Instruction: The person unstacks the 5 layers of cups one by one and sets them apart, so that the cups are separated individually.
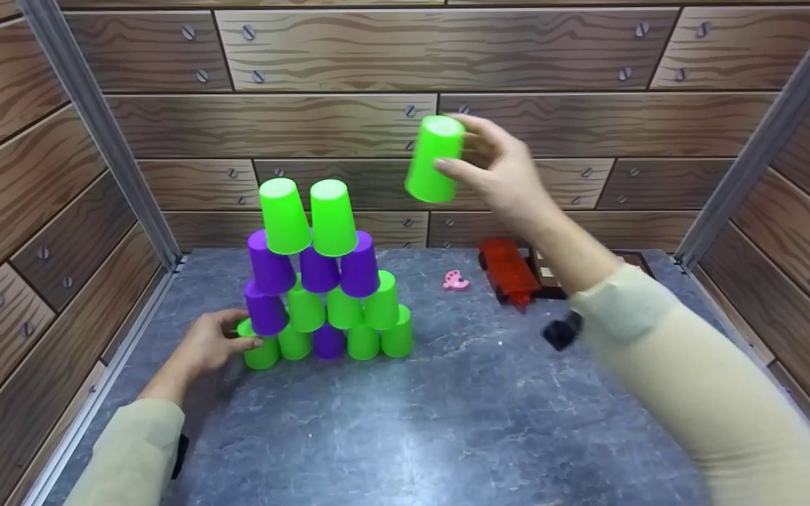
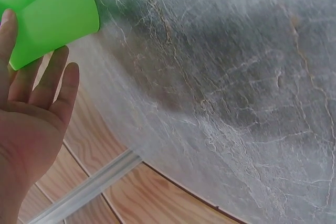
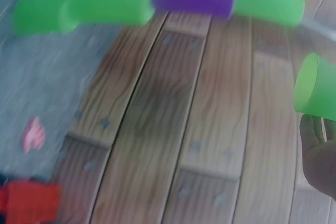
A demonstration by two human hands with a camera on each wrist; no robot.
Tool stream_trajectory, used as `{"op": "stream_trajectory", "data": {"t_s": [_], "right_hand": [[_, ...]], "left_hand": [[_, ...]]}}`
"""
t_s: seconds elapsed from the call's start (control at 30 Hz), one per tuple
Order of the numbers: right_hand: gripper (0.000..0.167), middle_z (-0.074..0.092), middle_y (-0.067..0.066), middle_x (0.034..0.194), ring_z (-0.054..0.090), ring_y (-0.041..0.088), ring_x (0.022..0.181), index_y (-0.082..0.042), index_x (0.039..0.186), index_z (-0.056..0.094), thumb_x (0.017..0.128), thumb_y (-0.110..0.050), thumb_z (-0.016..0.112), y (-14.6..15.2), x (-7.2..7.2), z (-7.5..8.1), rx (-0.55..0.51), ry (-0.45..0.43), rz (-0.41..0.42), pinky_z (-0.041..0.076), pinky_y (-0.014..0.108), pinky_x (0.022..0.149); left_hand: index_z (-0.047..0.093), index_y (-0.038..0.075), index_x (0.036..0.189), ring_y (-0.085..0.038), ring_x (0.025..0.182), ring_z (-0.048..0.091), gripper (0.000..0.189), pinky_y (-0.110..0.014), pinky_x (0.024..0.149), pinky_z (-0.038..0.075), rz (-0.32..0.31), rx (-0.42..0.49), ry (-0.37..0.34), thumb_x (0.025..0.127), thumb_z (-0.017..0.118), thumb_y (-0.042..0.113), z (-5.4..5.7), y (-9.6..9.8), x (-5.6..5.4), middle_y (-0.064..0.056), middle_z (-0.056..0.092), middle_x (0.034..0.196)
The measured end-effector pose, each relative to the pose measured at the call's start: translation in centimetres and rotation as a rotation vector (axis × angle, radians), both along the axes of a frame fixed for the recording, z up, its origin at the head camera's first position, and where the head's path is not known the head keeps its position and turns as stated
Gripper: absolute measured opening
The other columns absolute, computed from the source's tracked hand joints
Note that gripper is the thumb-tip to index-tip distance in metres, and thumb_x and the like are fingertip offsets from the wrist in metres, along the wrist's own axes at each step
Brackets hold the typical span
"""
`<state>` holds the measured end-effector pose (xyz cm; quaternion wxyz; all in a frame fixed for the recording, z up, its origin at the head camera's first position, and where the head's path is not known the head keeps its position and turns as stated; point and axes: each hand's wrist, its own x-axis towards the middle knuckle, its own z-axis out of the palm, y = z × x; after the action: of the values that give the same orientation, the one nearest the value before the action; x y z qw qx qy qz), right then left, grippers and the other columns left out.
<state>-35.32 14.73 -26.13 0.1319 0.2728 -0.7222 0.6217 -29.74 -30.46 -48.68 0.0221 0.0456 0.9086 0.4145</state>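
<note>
An upside-down green plastic cup [image 1: 436, 161] is held up in the air by my right hand [image 1: 510, 176], thumb in front and fingers behind. To its left stands a four-level stack of upside-down green and purple cups, topped by two green cups [image 1: 333, 218] side by side. Purple cups [image 1: 359, 266] form the level below them. My left hand [image 1: 208, 344] holds the bottom-left green cup [image 1: 261, 353] between thumb and fingers. In the left wrist view that green cup [image 2: 58, 22] sits between the thumb and the other fingers. The right wrist view shows the raised green cup [image 3: 317, 87] at its edge.
A small pink toy piece [image 1: 455, 281] lies right of the stack. Behind the right forearm are a red toy vehicle [image 1: 508, 273] and a dark tray-like item [image 1: 549, 277]. Wood-patterned walls [image 1: 335, 126] enclose the grey marbled table [image 1: 447, 422] on the left, back and right.
</note>
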Motion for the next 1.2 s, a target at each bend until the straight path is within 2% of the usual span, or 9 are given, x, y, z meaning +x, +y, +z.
{"op": "stream_trajectory", "data": {"t_s": [0.17, 0.37, 0.7, 0.93, 1.07, 1.2], "right_hand": [[0.06, 0.07, 0.016, 0.134, 0.07, 0.026, 0.118, -0.009, 0.148, 0.06, 0.093, -0.01, 0.083, 5.3, 0.0, -2.5, 0.03, -0.048, -0.088, 0.062, 0.035, 0.094], [0.061, 0.07, 0.01, 0.132, 0.068, 0.019, 0.117, -0.008, 0.15, 0.058, 0.094, -0.012, 0.083, 11.2, 0.1, -6.5, 0.093, -0.093, -0.187, 0.059, 0.027, 0.097], [0.064, 0.071, -0.01, 0.119, 0.069, 0.012, 0.107, -0.001, 0.152, 0.053, 0.095, -0.007, 0.082, 19.6, 0.9, -13.8, 0.09, -0.168, -0.294, 0.06, 0.021, 0.087], [0.065, 0.065, -0.025, 0.118, 0.065, 0.001, 0.108, 0.0, 0.154, 0.05, 0.097, -0.01, 0.079, 25.1, 1.9, -18.5, 0.129, -0.213, -0.394, 0.056, 0.014, 0.089], [0.066, 0.064, -0.023, 0.123, 0.061, -0.002, 0.11, -0.002, 0.157, 0.047, 0.1, -0.013, 0.077, 27.6, 2.4, -20.5, 0.128, -0.268, -0.416, 0.054, 0.012, 0.091], [0.069, 0.062, -0.016, 0.132, 0.058, -0.006, 0.111, 0.0, 0.159, 0.043, 0.101, -0.015, 0.076, 29.3, 2.6, -22.1, 0.159, -0.309, -0.455, 0.051, 0.01, 0.093]], "left_hand": [[0.064, -0.005, 0.138, -0.042, 0.117, 0.069, 0.055, -0.052, 0.1, 0.058, 0.0, 0.002, 0.014, 0.093, 0.085, 0.019, 0.0, -0.4, 0.1, -0.024, 0.07, 0.129], [0.063, -0.008, 0.138, -0.045, 0.117, 0.069, 0.056, -0.052, 0.099, 0.059, -0.001, 0.018, 0.013, 0.093, 0.085, 0.016, 0.0, -0.5, 0.4, -0.026, 0.07, 0.129], [0.062, -0.009, 0.137, -0.045, 0.115, 0.069, 0.058, -0.053, 0.096, 0.06, -0.012, 0.01, -0.007, 0.092, 0.086, 0.017, -0.1, -0.5, 0.5, -0.027, 0.07, 0.128], [0.063, -0.008, 0.138, -0.044, 0.117, 0.068, 0.056, -0.051, 0.098, 0.06, -0.011, 0.009, -0.01, 0.092, 0.086, 0.016, -0.2, -0.3, 0.5, -0.027, 0.069, 0.129], [0.064, -0.007, 0.137, -0.044, 0.117, 0.068, 0.056, -0.051, 0.098, 0.06, -0.014, 0.003, -0.014, 0.092, 0.086, 0.018, 0.0, -0.2, 0.4, -0.026, 0.07, 0.129], [0.064, -0.007, 0.137, -0.044, 0.117, 0.068, 0.056, -0.052, 0.098, 0.06, -0.015, 0.003, -0.015, 0.092, 0.086, 0.018, 0.2, 0.0, 0.2, -0.026, 0.07, 0.129]]}}
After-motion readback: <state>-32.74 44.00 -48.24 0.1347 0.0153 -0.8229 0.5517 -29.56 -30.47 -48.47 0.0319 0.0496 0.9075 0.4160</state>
